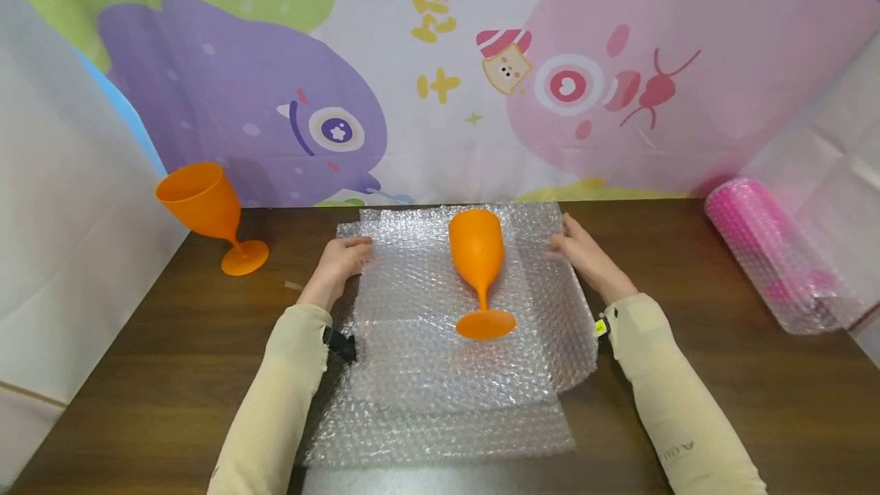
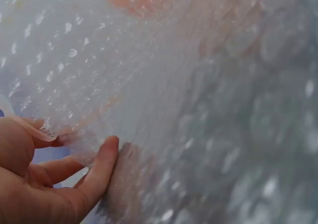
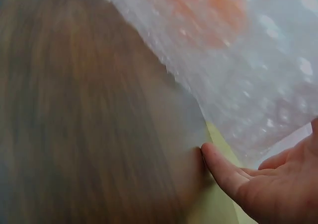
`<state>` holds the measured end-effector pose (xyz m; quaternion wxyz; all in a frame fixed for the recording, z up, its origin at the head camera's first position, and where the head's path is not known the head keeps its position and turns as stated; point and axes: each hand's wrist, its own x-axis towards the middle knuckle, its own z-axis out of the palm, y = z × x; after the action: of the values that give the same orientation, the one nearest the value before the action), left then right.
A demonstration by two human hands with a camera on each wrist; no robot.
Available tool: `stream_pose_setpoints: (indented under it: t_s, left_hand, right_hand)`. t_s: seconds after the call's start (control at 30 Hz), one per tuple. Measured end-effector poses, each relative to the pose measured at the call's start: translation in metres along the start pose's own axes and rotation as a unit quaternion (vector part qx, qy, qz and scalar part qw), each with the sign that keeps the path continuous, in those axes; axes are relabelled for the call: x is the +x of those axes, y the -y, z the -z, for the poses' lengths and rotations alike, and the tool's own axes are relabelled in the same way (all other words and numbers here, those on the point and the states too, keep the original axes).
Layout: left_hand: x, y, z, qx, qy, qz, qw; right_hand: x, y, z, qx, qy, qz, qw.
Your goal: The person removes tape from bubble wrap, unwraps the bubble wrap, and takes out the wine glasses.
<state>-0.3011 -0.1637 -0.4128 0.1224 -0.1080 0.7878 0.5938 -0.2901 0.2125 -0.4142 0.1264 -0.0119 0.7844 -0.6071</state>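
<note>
Your cream sleeves (image 1: 687, 396) sit nearest; your left hand (image 1: 335, 264) has its fingers pinching the bubble wrap (image 1: 412, 357) at left, right hand (image 1: 593, 260) gripping it at right. Orange goblet (image 1: 476, 250) lies on the wrap, foot toward you.

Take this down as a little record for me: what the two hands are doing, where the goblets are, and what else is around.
Left hand: holds the left edge of the bubble wrap
Right hand: holds its right edge, near the far corner
Goblet on wrap: orange, lying down, bowl toward the curtain
Other goblet: orange, upright, left side of the table
Far right: pink item in bubble wrap; its identity unclear
Backdrop: curtain with cartoon prints
</note>
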Motion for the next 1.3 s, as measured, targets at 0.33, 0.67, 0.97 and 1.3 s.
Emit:
stream_pose_setpoints:
  t_s: [0.33, 0.67, 0.97, 1.3]
  left_hand:
    - [-0.007, -0.015, 0.012, 0.061, 0.052, 0.003, 0.9968]
    - [-0.01, -0.036, 0.024, 0.062, -0.007, -0.039, 0.9973]
    - [-0.019, -0.093, 0.02, 0.008, -0.042, -0.066, 0.9969]
    - [-0.026, -0.126, -0.031, -0.061, -0.018, -0.053, 0.9966]
  right_hand:
    - [-0.024, 0.001, 0.015, -0.043, 0.009, 0.014, 0.999]
    - [-0.05, 0.002, 0.019, -0.001, 0.044, 0.04, 0.998]
    - [-0.063, 0.0, 0.02, -0.017, 0.057, 0.055, 0.997]
    - [-0.075, 0.002, 0.018, -0.019, 0.066, 0.054, 0.996]
